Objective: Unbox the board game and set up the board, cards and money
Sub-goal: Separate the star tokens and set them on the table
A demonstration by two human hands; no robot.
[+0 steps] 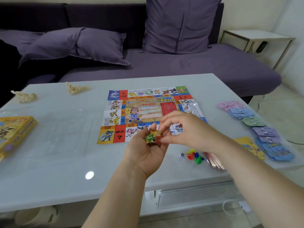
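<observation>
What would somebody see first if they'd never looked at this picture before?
Probably the bright, colourful game board spread flat in the middle of the white table. Right in front of it, the left hand cups a little bunch of star-shaped tokens with numbers on them, and the right hand reaches its fingers to them. After that, the rows of pastel play money along the table's right edge stand out.
</observation>
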